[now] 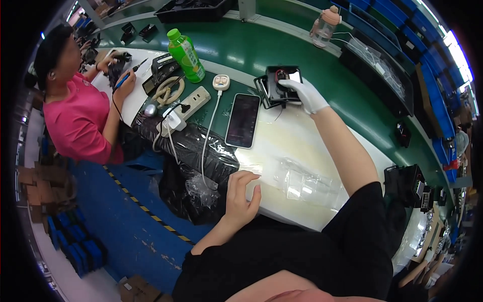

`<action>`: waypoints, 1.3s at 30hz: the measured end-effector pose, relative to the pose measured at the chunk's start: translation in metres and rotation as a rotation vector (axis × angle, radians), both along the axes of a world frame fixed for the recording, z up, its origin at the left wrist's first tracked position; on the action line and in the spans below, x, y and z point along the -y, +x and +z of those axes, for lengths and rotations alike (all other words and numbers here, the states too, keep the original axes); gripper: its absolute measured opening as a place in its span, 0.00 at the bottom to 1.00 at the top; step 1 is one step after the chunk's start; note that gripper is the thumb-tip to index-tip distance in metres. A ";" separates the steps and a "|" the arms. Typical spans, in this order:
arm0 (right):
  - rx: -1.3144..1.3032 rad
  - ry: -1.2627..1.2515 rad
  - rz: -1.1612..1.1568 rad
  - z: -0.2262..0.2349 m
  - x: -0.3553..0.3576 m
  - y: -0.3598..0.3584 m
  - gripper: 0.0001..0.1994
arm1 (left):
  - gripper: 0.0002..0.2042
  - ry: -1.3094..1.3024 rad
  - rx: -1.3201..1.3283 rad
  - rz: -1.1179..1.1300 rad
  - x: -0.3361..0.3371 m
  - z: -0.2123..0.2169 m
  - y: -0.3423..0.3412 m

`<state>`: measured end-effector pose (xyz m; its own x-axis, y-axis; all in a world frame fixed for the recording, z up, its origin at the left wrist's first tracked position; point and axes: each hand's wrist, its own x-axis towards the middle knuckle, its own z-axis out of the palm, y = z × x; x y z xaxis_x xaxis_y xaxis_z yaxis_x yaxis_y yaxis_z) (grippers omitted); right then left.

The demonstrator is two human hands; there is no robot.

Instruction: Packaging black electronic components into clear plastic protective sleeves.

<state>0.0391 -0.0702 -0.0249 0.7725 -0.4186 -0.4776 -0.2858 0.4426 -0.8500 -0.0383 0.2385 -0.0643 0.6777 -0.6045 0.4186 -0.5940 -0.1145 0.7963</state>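
My right hand (305, 95), in a white glove, reaches out to the far edge of the white foam sheet (271, 151). Its fingers close on a black square housing (283, 83) with dark and red wires in it. Behind the fingers, part of the housing is hidden. A black bracket-like frame sticks out at the housing's left side. My bare left hand (242, 196) hovers by the sheet's near left edge, fingers loosely bent and thumb apart, holding nothing. Between the hands, to the left, lies a dark-screened phone (243, 121).
Clear plastic bags (307, 183) lie on the sheet. Left stand a white earbud case (221, 82) on a cable, a power strip (191, 104) and a green bottle (186, 55). A co-worker in pink (78, 116) holds a blue soldering iron. Black trays (377, 75) line the far right.
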 end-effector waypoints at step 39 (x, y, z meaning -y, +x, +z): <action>-0.134 -1.146 -0.295 0.011 -0.101 -0.326 0.25 | 0.41 0.540 0.453 0.160 0.054 0.009 0.116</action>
<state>-0.2868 0.0308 -0.0143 0.5473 -0.8073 0.2205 -0.4172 -0.4916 -0.7644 0.0778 0.1846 -0.0549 0.6057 -0.7143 0.3505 -0.7956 -0.5357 0.2831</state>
